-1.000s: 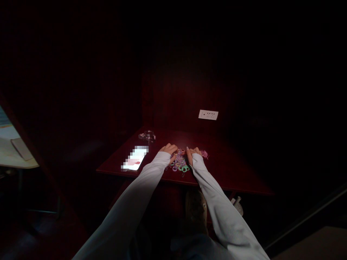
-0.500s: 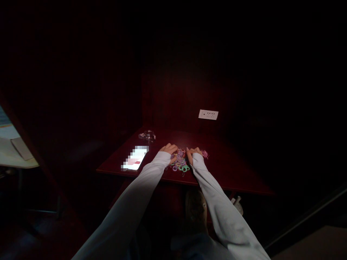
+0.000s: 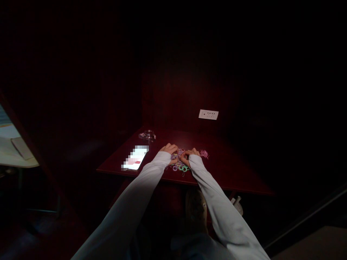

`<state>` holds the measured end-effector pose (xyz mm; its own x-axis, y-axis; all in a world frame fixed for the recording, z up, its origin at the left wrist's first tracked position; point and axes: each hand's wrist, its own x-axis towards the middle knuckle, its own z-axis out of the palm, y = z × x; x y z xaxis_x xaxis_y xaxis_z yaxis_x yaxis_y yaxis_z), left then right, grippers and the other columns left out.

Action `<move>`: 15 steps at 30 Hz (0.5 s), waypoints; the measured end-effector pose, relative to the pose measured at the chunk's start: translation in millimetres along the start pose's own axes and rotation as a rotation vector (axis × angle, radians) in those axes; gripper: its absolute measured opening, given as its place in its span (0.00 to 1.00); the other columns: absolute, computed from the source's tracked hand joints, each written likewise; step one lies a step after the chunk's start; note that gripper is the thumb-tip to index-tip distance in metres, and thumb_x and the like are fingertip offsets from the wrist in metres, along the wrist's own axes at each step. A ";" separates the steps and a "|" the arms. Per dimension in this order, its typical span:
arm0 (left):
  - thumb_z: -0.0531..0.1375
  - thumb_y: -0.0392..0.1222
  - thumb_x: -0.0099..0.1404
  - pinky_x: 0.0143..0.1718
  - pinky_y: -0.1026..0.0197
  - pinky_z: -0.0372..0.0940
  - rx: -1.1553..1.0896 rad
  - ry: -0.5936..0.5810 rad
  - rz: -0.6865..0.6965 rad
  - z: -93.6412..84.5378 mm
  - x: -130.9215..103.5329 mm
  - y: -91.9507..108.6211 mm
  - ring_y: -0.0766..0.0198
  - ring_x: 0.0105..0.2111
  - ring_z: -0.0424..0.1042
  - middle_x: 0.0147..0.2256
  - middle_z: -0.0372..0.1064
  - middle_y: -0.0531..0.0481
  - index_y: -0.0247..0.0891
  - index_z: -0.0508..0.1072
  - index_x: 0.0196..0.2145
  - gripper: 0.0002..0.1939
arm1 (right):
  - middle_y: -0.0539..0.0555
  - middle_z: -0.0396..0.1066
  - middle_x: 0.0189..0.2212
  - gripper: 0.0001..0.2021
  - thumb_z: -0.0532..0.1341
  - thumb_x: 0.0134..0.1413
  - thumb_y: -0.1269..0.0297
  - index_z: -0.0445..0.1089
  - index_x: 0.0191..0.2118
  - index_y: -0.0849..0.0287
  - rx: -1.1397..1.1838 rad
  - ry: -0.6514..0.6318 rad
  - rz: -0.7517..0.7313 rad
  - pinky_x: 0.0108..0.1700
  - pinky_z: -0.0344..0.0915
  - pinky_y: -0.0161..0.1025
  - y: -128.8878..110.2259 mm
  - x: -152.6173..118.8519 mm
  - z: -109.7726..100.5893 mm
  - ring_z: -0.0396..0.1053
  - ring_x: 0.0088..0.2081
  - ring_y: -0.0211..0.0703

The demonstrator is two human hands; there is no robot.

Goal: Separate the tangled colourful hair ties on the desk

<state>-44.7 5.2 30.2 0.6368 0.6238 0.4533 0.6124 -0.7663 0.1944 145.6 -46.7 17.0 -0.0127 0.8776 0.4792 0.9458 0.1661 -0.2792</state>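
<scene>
A pile of small coloured rings that look like hair ties (image 3: 179,167), mostly purple, green and yellow, lies near the table's front edge. My left hand (image 3: 170,149) rests at the pile's left side, fingers bent over it and the thumb apart from them, rings showing in the gap. On the right side, my right hand (image 3: 190,154) has thumb and fingertips brought together over the pile; what lies between them is too small to make out. Just beyond that hand sits a separate bunch of pink ties (image 3: 204,154).
A lit phone (image 3: 135,159) lies on the dark red table (image 3: 230,173), left of my hands. Behind it stands a clear container (image 3: 149,134). A white socket panel (image 3: 208,114) is on the back wall. High partitions stand on the left and behind.
My right hand has shifted slightly left onto the pile, and its thumb and fingers have come together. More of the pink bunch shows. The left hand has hardly moved.
</scene>
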 end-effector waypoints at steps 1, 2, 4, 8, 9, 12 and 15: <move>0.67 0.40 0.62 0.50 0.54 0.65 -0.001 -0.002 -0.003 0.0 0.2 0.1 0.52 0.51 0.68 0.51 0.75 0.49 0.42 0.73 0.42 0.10 | 0.53 0.77 0.32 0.15 0.63 0.65 0.49 0.81 0.35 0.52 0.003 -0.009 -0.013 0.46 0.53 0.42 0.2 0.1 0.3 0.64 0.43 0.49; 0.67 0.40 0.62 0.50 0.54 0.65 -0.001 -0.007 -0.007 -0.1 0.4 0.3 0.52 0.51 0.68 0.51 0.75 0.48 0.42 0.73 0.42 0.11 | 0.53 0.77 0.32 0.15 0.64 0.64 0.48 0.81 0.35 0.52 0.006 -0.020 -0.027 0.46 0.52 0.42 0.9 0.4 0.9 0.63 0.43 0.49; 0.67 0.40 0.62 0.50 0.54 0.65 -0.002 -0.020 -0.011 -0.6 0.6 0.8 0.52 0.51 0.68 0.52 0.75 0.49 0.42 0.73 0.43 0.11 | 0.52 0.76 0.32 0.15 0.64 0.64 0.47 0.81 0.34 0.52 0.015 -0.034 -0.046 0.46 0.52 0.42 3.4 1.5 2.8 0.63 0.42 0.49; 0.66 0.41 0.63 0.52 0.53 0.65 -0.013 -0.023 -0.006 -3.0 0.0 2.5 0.52 0.52 0.68 0.52 0.75 0.49 0.43 0.72 0.43 0.11 | 0.53 0.75 0.31 0.13 0.67 0.62 0.49 0.81 0.34 0.51 0.060 -0.037 -0.065 0.47 0.51 0.42 7.6 3.8 6.7 0.61 0.42 0.49; 0.66 0.41 0.63 0.52 0.53 0.65 -0.016 -0.022 -0.008 -3.6 -0.3 2.8 0.52 0.52 0.68 0.52 0.75 0.49 0.42 0.72 0.43 0.11 | 0.52 0.75 0.31 0.12 0.67 0.61 0.50 0.82 0.34 0.51 0.073 -0.036 -0.070 0.47 0.51 0.42 7.9 4.0 7.1 0.61 0.42 0.49; 0.65 0.40 0.64 0.52 0.53 0.65 -0.021 -0.015 -0.011 -4.3 -1.1 3.0 0.52 0.51 0.68 0.51 0.75 0.49 0.42 0.72 0.43 0.09 | 0.52 0.73 0.29 0.11 0.67 0.61 0.51 0.82 0.34 0.51 0.103 -0.026 -0.075 0.47 0.51 0.42 7.0 4.1 6.1 0.60 0.41 0.49; 0.61 0.36 0.67 0.52 0.54 0.66 -0.022 0.021 -0.014 -2.2 -1.2 1.7 0.54 0.50 0.68 0.49 0.76 0.49 0.43 0.72 0.42 0.07 | 0.52 0.72 0.28 0.11 0.67 0.60 0.52 0.82 0.34 0.51 0.130 -0.016 -0.059 0.47 0.51 0.43 5.5 4.2 3.0 0.60 0.40 0.48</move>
<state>-45.5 2.8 31.9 0.6184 0.6313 0.4681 0.6102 -0.7610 0.2201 149.9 -40.8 14.9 -0.0734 0.8713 0.4852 0.8930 0.2740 -0.3569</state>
